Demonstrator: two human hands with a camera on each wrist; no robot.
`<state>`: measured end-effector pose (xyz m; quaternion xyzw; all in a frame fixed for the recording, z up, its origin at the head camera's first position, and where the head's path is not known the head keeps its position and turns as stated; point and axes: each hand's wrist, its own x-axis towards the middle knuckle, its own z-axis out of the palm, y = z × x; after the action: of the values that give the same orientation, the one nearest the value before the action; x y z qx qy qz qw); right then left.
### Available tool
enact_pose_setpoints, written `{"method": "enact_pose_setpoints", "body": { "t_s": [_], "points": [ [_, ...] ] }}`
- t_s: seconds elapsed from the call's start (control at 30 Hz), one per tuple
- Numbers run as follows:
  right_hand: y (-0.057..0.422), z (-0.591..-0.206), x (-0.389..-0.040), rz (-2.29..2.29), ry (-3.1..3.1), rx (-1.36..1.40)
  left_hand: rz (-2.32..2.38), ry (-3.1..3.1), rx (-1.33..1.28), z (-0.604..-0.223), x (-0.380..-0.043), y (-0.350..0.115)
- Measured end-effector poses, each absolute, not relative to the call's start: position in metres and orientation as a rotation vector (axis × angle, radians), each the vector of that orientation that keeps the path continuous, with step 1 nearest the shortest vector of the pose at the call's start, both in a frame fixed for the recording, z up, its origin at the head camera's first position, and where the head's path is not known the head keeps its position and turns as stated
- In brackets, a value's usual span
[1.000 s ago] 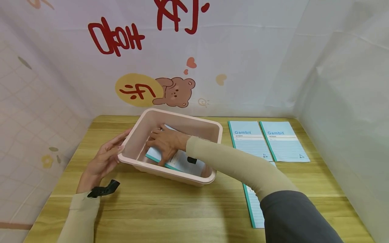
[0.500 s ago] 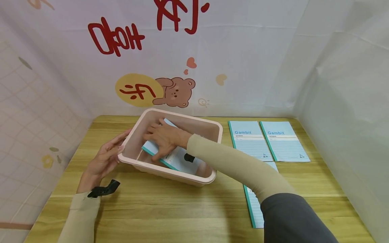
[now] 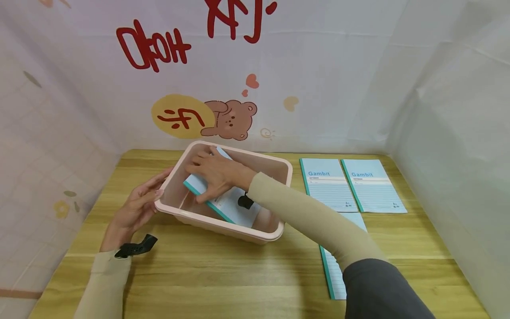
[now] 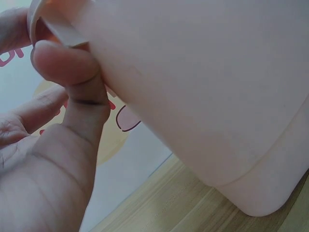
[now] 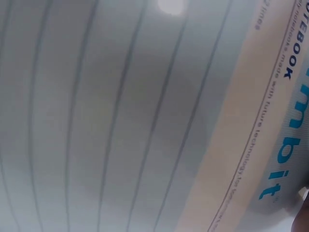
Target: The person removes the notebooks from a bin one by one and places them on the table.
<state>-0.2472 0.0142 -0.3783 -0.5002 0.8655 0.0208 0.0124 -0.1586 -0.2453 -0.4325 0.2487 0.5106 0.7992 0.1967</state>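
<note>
A pale pink plastic bin (image 3: 223,228) stands on the table at centre. My left hand (image 3: 137,204) holds its left rim; in the left wrist view the thumb (image 4: 65,63) presses on the rim's outside. Inside the bin, my right hand (image 3: 219,173) grips a light blue notebook (image 3: 235,208) across its width, thumb at the teal spine and fingers over the far edge. The notebook is tilted, its left end raised. Up close in the right wrist view, the ruled cover (image 5: 145,121) with its "Gambit" lettering fills the picture.
Two matching notebooks, one nearer the bin (image 3: 330,190) and one farther right (image 3: 374,186), lie side by side at the table's back right. A third notebook (image 3: 336,279) is partly hidden under the right sleeve. A printed cloth backdrop (image 3: 318,88) rises behind the table.
My right hand has moved up and slightly left within the bin, raising the notebook's left end with it. The left hand and the bin have stayed in place.
</note>
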Motion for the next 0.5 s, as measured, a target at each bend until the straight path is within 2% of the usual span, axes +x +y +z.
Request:
{"method": "enact_pose_setpoints", "body": {
  "t_s": [0.5],
  "points": [
    [0.034,-0.344,-0.243,-0.126,2.854,-1.495,2.255,1.415,0.675,-0.435,-0.16,-0.245]
  ]
}}
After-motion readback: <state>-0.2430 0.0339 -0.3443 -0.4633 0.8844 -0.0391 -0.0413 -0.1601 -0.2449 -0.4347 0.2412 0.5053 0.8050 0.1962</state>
